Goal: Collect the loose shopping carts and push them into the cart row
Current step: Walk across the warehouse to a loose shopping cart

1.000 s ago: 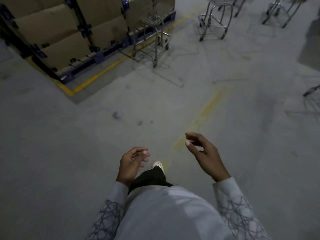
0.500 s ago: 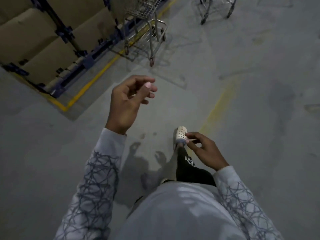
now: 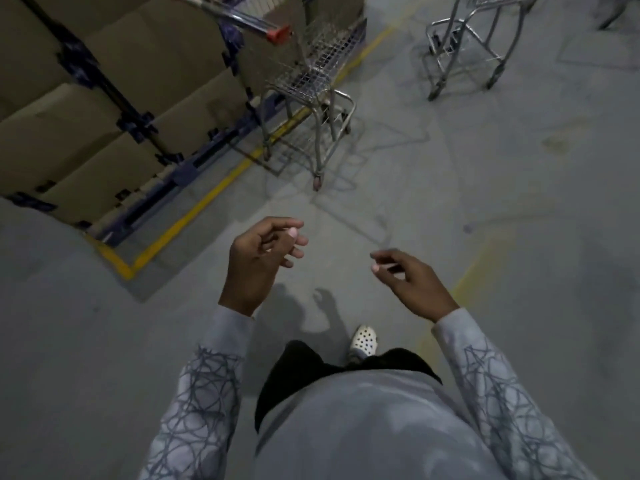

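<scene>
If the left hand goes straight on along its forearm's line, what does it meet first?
Most likely the nearest shopping cart, around its lower frame by the rear wheel. The left hand is loosely curled and holds nothing, and nothing shows between them. Depth is unclear in this view.

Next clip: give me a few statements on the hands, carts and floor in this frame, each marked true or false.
1. The left hand and right hand both hold nothing. True.
2. The left hand grips the handle of the nearest cart. False: it hangs in the air, short of the cart and apart from it.
3. The nearest cart stands by the yellow floor line. True.
4. Only one cart is in view. False: a second cart stands further right.
5. Cardboard boxes are stacked to the left of the nearest cart. True.
</scene>
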Available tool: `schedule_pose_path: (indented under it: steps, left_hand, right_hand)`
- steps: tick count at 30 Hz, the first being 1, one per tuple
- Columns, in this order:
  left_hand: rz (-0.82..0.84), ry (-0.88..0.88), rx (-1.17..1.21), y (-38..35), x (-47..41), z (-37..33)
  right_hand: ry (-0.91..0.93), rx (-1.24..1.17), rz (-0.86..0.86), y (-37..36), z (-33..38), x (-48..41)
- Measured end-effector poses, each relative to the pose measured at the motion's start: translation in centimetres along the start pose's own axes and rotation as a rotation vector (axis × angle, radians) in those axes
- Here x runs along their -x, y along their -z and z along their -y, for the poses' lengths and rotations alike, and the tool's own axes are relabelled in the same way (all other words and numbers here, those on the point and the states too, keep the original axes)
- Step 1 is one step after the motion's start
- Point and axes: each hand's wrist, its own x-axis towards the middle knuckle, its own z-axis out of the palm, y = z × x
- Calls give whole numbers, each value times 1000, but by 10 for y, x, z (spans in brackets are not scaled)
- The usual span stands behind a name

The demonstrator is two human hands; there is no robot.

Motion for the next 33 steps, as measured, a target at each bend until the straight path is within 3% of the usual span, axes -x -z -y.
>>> schedule_pose_path:
  steps: [5, 13, 18, 24, 27, 29, 33]
  left_hand:
    - [-150, 141, 33, 29, -81, 40]
    - [-235, 354, 40, 85, -265, 114]
    - [-243, 325, -71, 136, -424, 89]
    - [-121, 90, -204, 168, -594, 19]
    - [-134, 58, -254, 173, -660, 5]
    - [-134, -14, -453, 177, -691, 2]
    - [143, -234, -1278, 182, -739, -4]
  right_hand:
    - [149, 2, 18, 24, 73, -124]
    - [321, -25, -31, 18, 163, -316]
    - [366, 11, -53, 9, 222, -424]
    - [417, 25, -74, -2, 274, -510]
    - [464, 96, -116, -14, 276, -556]
    - [439, 248, -178, -24, 273, -589]
    - [321, 481, -183, -39, 271, -649]
